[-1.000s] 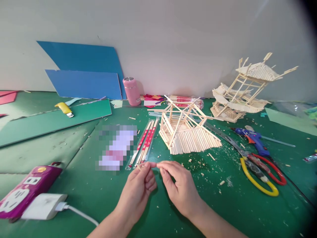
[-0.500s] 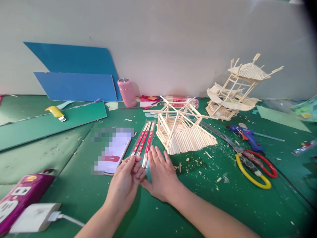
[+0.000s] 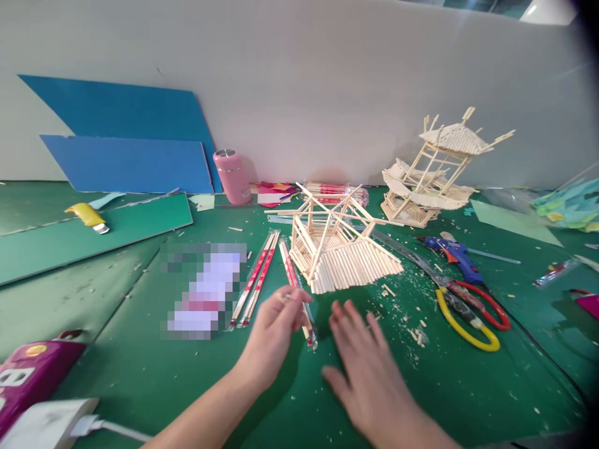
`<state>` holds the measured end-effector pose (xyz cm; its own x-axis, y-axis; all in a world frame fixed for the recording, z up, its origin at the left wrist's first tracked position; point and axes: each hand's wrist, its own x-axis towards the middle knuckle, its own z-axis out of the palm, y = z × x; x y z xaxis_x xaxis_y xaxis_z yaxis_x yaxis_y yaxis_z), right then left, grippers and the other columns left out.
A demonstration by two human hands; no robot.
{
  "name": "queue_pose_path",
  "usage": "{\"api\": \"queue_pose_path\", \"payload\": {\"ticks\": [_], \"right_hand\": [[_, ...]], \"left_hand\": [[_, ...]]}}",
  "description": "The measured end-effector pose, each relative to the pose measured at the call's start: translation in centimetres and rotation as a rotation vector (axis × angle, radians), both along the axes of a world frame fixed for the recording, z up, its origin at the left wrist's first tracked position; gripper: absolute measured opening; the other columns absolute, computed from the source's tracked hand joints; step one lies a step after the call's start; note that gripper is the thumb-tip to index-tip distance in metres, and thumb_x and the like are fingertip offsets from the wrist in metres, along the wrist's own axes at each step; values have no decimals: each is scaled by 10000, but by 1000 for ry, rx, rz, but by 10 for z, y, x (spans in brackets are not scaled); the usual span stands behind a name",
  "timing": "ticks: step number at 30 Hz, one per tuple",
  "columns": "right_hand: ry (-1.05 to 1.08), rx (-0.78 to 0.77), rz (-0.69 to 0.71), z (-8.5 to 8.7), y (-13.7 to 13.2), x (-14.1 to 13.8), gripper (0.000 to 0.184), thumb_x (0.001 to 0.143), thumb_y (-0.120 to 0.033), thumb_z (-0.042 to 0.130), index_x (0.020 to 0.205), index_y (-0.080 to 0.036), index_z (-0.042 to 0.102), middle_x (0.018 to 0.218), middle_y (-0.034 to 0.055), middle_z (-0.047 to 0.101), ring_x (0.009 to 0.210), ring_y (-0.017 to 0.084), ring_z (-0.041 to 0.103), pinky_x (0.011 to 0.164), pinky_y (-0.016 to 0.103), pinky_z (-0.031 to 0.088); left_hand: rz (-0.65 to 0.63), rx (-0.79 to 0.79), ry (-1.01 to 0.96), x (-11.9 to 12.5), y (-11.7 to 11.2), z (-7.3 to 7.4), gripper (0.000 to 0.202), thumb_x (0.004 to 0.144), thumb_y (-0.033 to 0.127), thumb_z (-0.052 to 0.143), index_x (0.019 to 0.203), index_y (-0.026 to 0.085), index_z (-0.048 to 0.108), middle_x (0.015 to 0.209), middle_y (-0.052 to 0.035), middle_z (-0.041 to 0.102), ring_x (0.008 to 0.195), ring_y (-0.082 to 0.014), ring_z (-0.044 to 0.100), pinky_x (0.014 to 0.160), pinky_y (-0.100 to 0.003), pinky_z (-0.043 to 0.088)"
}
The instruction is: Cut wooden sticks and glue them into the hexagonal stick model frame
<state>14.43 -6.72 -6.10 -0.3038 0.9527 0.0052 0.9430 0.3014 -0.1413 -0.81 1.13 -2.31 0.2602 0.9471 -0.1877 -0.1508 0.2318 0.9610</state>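
My left hand (image 3: pixel 276 333) is closed, its fingers bent over a wrapped pair of chopsticks (image 3: pixel 291 268) with a red label. A small pale bit shows at its fingertips, too small to name. To its right, my right hand (image 3: pixel 367 368) is held palm down over the green table, fingers spread and slightly blurred, with nothing in it. More wrapped chopsticks (image 3: pixel 259 274) lie side by side to the left. Just beyond both hands stands a stick-built frame (image 3: pixel 334 231) with a sloping panel of close-set sticks (image 3: pixel 355 267) at its front.
Wood scraps (image 3: pixel 416 337) litter the table near scissors (image 3: pixel 468 312) and a blue glue gun (image 3: pixel 452 252). A taller stick pavilion (image 3: pixel 440 168), a pink flask (image 3: pixel 233 178) and blue boards (image 3: pixel 135 165) stand at the back. At left are a phone (image 3: pixel 206 293), box cutter (image 3: pixel 87 217) and power strip (image 3: pixel 42 368).
Both hands have shifted right and drawn apart. One chopstick packet now lies separated from the others, nearer the stick frame. The camera view has turned slightly to the right.
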Motion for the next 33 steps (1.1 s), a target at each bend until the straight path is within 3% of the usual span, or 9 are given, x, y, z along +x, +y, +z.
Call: {"api": "queue_pose_path", "payload": {"ticks": [5, 8, 13, 15, 20, 23, 26, 29, 33], "right_hand": [[135, -205, 306, -12, -13, -23, 723, 824, -600, 309, 1370, -127, 272, 1401, 146, 286, 1298, 302, 209, 999, 554, 268], [14, -91, 148, -16, -13, 26, 740, 844, -573, 305, 1403, -119, 133, 1452, 113, 111, 1323, 299, 93, 1016, 572, 213], [-151, 84, -139, -11, -5, 89, 671, 879, -495, 322, 1400, -112, 140, 1461, 89, 119, 1336, 244, 71, 1034, 515, 216], [-138, 110, -155, -6, 2, 74, 642, 888, -474, 313, 1395, -109, 166, 1463, 81, 112, 1337, 248, 43, 1040, 523, 188], [11, -69, 240, 0, 21, 23, 667, 872, -506, 310, 1406, -161, 107, 1468, 35, 74, 1336, 229, 58, 1052, 471, 210], [-24, 16, 32, -9, 26, 47, 694, 864, -512, 336, 1400, -117, 139, 1450, 96, 172, 1323, 255, 148, 1034, 492, 227], [-56, 176, -227, -13, 29, 85, 595, 870, -486, 359, 1307, -82, 380, 1349, 150, 402, 1257, 300, 309, 990, 512, 271], [-41, 235, -298, -4, 46, 99, 393, 899, -364, 356, 1125, -109, 553, 1117, 143, 591, 1086, 287, 483, 868, 440, 394], [-12, 263, -370, 9, 93, 97, 268, 867, -264, 474, 1082, -118, 539, 1029, 114, 576, 942, 225, 543, 761, 366, 458]], "left_hand": [[-271, 232, 202, 22, 5, -14, 142, 718, 218, 592, 577, 203, 596, 581, -2, 526, 580, -169, 438, 584, -270, 324], [-290, 332, 301, 11, 14, -24, 132, 709, 179, 571, 583, 219, 568, 597, -3, 511, 589, -184, 421, 601, -281, 300], [-253, 441, 410, -17, 21, -27, 195, 797, 201, 486, 617, 231, 553, 594, 6, 466, 569, -183, 387, 599, -281, 274], [-248, 462, 437, -20, 21, -27, 204, 815, 219, 474, 632, 232, 565, 606, -2, 487, 576, -187, 409, 602, -280, 284], [-249, 500, 497, -20, 19, -27, 195, 831, 240, 462, 704, 229, 610, 644, -25, 539, 617, -203, 463, 608, -277, 309], [-257, 537, 542, -22, 19, -25, 207, 839, 215, 439, 716, 231, 605, 638, -22, 528, 604, -199, 463, 595, -272, 314], [-282, 595, 610, -19, 16, -22, 209, 834, 163, 415, 725, 227, 582, 646, -24, 520, 602, -199, 465, 588, -278, 311], [-346, 663, 696, -2, 12, -22, 196, 779, 83, 433, 700, 220, 549, 641, -25, 514, 602, -206, 465, 590, -295, 306], [-439, 743, 824, 28, 7, -29, 194, 745, 55, 448, 658, 210, 526, 658, -45, 515, 602, -221, 469, 604, -328, 319]]}}
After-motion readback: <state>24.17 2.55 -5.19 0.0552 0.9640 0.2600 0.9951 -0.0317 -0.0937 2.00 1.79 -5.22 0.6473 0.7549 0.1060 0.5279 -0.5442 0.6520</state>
